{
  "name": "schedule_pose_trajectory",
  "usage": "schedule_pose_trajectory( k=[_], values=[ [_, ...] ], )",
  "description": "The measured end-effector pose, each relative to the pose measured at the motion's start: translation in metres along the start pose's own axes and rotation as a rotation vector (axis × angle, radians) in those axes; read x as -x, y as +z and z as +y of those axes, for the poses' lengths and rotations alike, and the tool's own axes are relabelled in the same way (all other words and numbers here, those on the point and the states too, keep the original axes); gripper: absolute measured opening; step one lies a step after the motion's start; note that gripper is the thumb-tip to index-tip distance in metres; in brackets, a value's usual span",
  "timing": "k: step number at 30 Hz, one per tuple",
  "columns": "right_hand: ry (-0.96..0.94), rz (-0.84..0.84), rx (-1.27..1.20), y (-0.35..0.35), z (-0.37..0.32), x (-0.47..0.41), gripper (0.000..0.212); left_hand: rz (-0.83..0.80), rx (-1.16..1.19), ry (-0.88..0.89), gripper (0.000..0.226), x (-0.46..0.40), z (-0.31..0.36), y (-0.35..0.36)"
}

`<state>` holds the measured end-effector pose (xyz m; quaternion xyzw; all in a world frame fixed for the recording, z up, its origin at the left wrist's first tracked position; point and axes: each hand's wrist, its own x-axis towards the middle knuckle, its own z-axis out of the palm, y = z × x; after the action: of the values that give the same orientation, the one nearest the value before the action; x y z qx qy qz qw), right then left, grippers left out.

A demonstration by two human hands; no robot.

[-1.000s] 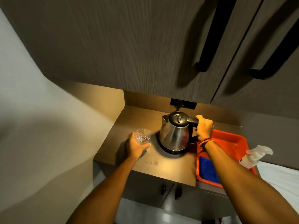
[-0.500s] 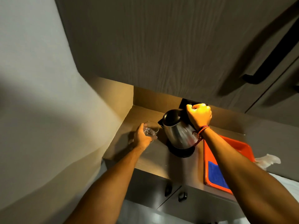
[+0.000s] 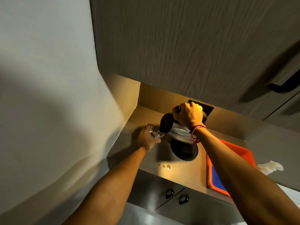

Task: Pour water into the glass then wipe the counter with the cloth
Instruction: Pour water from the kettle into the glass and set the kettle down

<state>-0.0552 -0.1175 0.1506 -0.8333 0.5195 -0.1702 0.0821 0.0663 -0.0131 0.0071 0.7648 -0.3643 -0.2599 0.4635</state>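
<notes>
Near right, blue cloth (image 3: 216, 177) in orange tray (image 3: 241, 151), unused. Mid-counter, left hand (image 3: 146, 138) grips clear glass (image 3: 155, 131). Farther, right hand (image 3: 188, 116) clenches steel kettle (image 3: 177, 129) handle, tipped off black base (image 3: 185, 150). Keep spout over rim, pour slow.

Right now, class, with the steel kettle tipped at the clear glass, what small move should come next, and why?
Probably tip the steel kettle slightly further with the right hand. It is lifted off its black round base, spout at the rim of the clear glass held by the left hand, and the glass looks far from full.
</notes>
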Motion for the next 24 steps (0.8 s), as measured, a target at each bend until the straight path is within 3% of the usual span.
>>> schedule_pose_trajectory(
  k=[5, 13, 20, 24],
  values=[
    [-0.214, 0.171, 0.28, 0.011, -0.012, -0.007, 0.042, 0.008, 0.014, 0.012, 0.066, -0.001, -0.002, -0.004],
    [-0.35, 0.161, 0.324, 0.013, -0.016, -0.005, 0.043, 0.001, -0.035, 0.022, 0.076, 0.0, -0.001, -0.005],
    [-0.377, 0.25, 0.334, 0.011, -0.011, -0.009, 0.042, 0.013, -0.039, 0.022, 0.08, 0.003, 0.002, -0.001],
    [-0.224, 0.182, 0.276, 0.009, -0.004, -0.012, 0.042, 0.011, -0.023, 0.01, 0.076, 0.004, 0.004, 0.002]
  ],
)
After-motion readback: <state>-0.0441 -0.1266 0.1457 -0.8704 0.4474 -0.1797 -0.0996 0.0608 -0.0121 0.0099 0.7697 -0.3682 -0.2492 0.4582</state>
